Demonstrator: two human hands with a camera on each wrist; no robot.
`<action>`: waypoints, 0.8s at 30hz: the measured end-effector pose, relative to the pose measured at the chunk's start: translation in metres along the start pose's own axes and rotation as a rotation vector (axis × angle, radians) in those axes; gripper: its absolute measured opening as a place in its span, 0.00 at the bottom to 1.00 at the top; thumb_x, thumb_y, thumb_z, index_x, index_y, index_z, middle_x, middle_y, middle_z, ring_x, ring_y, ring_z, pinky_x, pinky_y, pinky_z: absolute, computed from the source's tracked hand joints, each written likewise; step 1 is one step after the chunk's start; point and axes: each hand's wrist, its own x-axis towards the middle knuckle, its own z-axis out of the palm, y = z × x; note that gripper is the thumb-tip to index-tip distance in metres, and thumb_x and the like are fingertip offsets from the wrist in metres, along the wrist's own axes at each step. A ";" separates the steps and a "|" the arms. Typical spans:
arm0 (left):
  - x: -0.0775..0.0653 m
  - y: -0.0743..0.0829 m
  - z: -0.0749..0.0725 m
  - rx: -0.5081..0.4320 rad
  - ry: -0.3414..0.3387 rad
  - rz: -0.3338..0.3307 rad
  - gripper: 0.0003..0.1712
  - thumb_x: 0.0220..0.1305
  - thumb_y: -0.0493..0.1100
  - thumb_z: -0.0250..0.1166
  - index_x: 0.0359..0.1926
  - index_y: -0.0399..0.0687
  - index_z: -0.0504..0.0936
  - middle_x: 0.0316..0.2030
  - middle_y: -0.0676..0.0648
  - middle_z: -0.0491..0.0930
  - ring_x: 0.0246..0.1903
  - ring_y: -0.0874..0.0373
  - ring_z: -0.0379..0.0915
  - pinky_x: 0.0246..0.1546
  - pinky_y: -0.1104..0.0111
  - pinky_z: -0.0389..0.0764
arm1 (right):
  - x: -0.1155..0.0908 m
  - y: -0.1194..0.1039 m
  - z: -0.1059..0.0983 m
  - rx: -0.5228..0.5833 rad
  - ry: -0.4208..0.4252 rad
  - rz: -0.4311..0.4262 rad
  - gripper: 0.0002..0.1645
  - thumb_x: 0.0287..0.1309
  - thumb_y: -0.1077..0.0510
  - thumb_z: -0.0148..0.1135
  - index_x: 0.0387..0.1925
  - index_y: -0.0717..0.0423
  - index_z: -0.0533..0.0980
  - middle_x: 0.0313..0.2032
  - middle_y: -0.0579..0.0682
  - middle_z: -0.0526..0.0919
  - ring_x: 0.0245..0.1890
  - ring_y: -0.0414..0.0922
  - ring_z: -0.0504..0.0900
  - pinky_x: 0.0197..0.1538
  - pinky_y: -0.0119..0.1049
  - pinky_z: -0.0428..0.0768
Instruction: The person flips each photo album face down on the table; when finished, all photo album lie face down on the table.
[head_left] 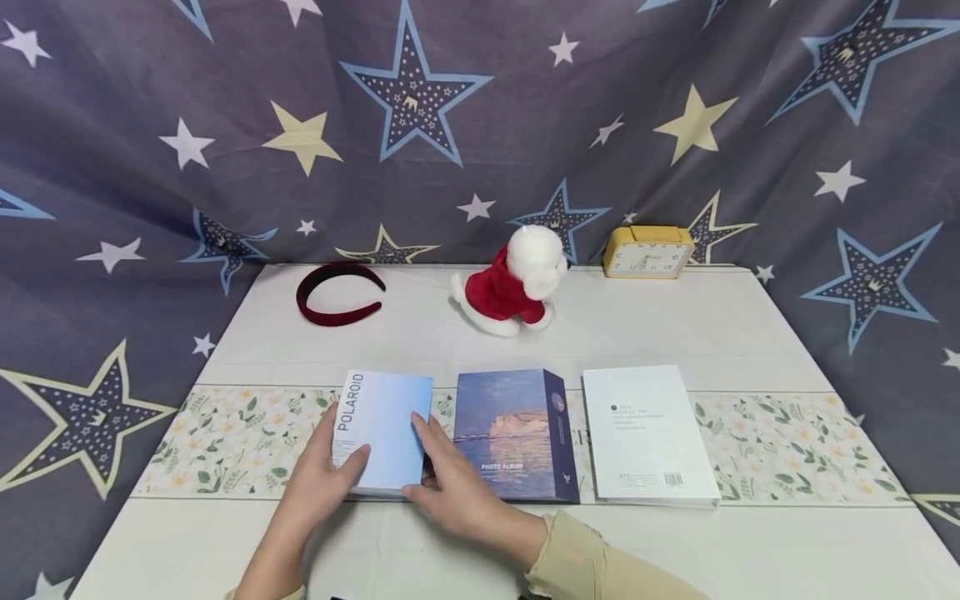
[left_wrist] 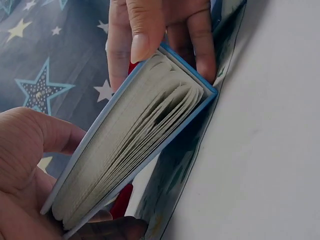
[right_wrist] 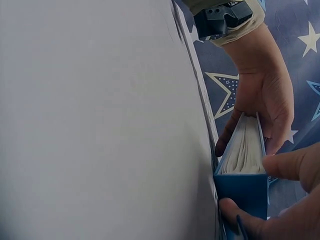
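Note:
A light-blue photo album (head_left: 390, 425) marked POLAROID is held between both hands in the head view. My left hand (head_left: 315, 483) grips its left side, thumb over the front cover and fingers beneath. At the right side, my right hand (head_left: 461, 492) grips the spine edge. The left wrist view shows the page block (left_wrist: 125, 145) between the covers, which stand slightly apart. In the right wrist view the blue spine (right_wrist: 242, 192) faces the camera, with right-hand fingers (right_wrist: 285, 165) around it. Close on the right lies a painted-cover photo album (head_left: 502, 433).
A white album (head_left: 645, 433) lies at the right of the row on a floral strip (head_left: 795, 450). Behind are a dark red headband (head_left: 303, 304), a white plush dog (head_left: 536, 258) in red, and a yellow clock (head_left: 648, 254). A star-patterned cloth (head_left: 247, 83) hangs at the back.

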 end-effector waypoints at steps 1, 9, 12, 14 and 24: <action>0.000 0.000 0.000 0.009 0.001 -0.006 0.47 0.64 0.36 0.60 0.75 0.33 0.42 0.73 0.30 0.45 0.73 0.36 0.36 0.68 0.41 0.43 | 0.000 0.000 0.000 -0.003 0.002 -0.003 0.50 0.62 0.59 0.64 0.77 0.45 0.46 0.76 0.59 0.44 0.70 0.58 0.58 0.53 0.29 0.76; 0.001 0.001 0.001 0.098 -0.006 -0.076 0.47 0.65 0.39 0.59 0.74 0.29 0.41 0.73 0.28 0.42 0.73 0.34 0.36 0.68 0.42 0.44 | 0.000 0.000 -0.001 -0.021 0.000 -0.022 0.49 0.62 0.58 0.64 0.77 0.47 0.48 0.75 0.62 0.47 0.71 0.58 0.56 0.55 0.31 0.76; 0.001 0.002 0.001 0.127 -0.009 -0.094 0.48 0.65 0.40 0.60 0.73 0.26 0.41 0.72 0.26 0.42 0.72 0.33 0.36 0.68 0.42 0.45 | 0.001 0.000 -0.001 -0.012 -0.008 -0.022 0.48 0.62 0.58 0.64 0.77 0.47 0.50 0.74 0.63 0.47 0.71 0.57 0.55 0.55 0.30 0.76; 0.001 0.001 0.001 0.152 -0.006 -0.092 0.47 0.65 0.40 0.60 0.72 0.24 0.42 0.71 0.24 0.43 0.71 0.31 0.38 0.68 0.42 0.46 | 0.001 0.000 -0.001 0.000 -0.013 -0.021 0.47 0.62 0.59 0.64 0.77 0.48 0.50 0.74 0.64 0.47 0.71 0.57 0.55 0.54 0.30 0.76; 0.002 0.000 0.003 0.315 0.027 -0.061 0.42 0.62 0.43 0.64 0.67 0.20 0.57 0.67 0.20 0.52 0.67 0.26 0.48 0.64 0.38 0.53 | -0.003 -0.002 -0.014 0.063 -0.077 -0.024 0.42 0.62 0.58 0.62 0.74 0.51 0.56 0.73 0.61 0.53 0.61 0.55 0.72 0.58 0.37 0.75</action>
